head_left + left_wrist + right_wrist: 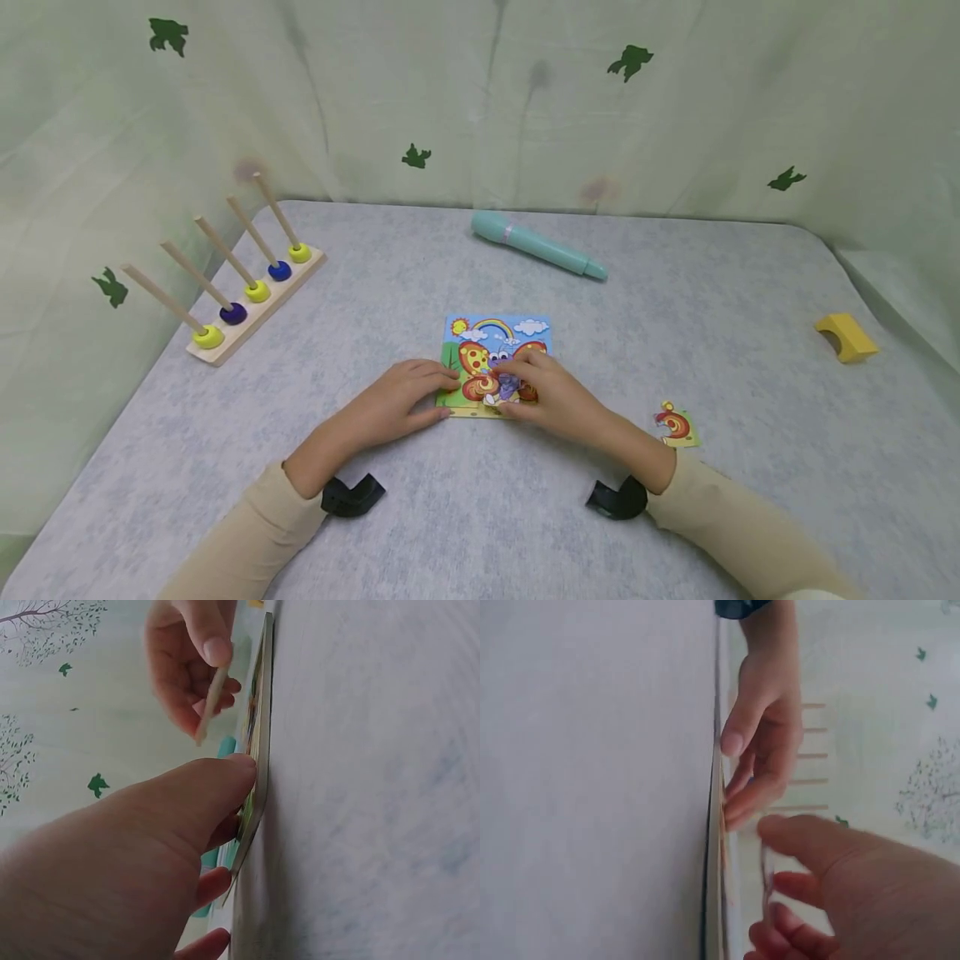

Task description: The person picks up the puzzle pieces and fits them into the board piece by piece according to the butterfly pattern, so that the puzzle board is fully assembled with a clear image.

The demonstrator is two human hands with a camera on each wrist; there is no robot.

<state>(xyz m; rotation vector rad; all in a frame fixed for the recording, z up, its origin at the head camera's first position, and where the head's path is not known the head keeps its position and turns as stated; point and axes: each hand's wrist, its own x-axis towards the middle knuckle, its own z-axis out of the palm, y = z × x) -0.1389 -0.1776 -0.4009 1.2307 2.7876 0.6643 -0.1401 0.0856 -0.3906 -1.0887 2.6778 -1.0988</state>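
A picture puzzle (pixel 495 329) in a flat tray, showing a butterfly under a rainbow, lies at the middle of the table. At its left edge, my left hand (pixel 401 398) rests with thumb and fingertips touching the border. Above the puzzle's right half, my right hand (pixel 564 398) pinches a puzzle piece (pixel 508 387) between thumb and fingers. That piece (pixel 212 705) shows edge-on in the left wrist view, tilted and raised off the tray. To the right of the tray, beside my right forearm, a loose puzzle piece (pixel 678 427) lies face up.
A wooden peg stand (pixel 258 321) with yellow, blue and purple rings is at the left. A teal toy microphone (pixel 536 244) lies behind the puzzle. Near the right table edge sits a yellow arch block (pixel 847 337). Green leaf-patterned curtain (pixel 480 100) hangs behind the table.
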